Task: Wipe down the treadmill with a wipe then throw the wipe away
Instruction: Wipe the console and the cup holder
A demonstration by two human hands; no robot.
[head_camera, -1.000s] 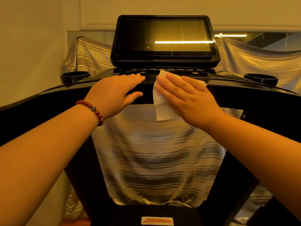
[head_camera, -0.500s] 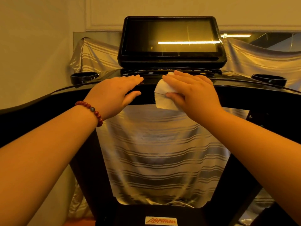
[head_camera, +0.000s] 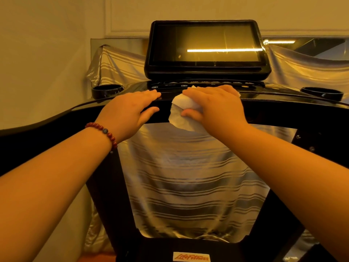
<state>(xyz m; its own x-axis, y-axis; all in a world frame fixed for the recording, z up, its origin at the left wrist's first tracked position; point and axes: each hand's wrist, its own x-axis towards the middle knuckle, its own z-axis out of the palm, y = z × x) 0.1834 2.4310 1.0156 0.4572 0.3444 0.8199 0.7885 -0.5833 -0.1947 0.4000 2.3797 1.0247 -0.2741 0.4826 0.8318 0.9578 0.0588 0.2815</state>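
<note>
The black treadmill (head_camera: 283, 112) filled the view, its dark screen (head_camera: 205, 46) standing just above the grip. The right hand (head_camera: 217, 106) lay palm-down on the treadmill's front edge, arm stretched forward, its grip clamped on the white wipe (head_camera: 179, 104): fingers over it, thumb tucked beneath, a loose corner hanging below. Just left of that grip the left hand (head_camera: 130, 110) rested flat on the same edge, fingers straight, holding nothing, a red bead bracelet (head_camera: 105, 132) at its wrist.
</note>
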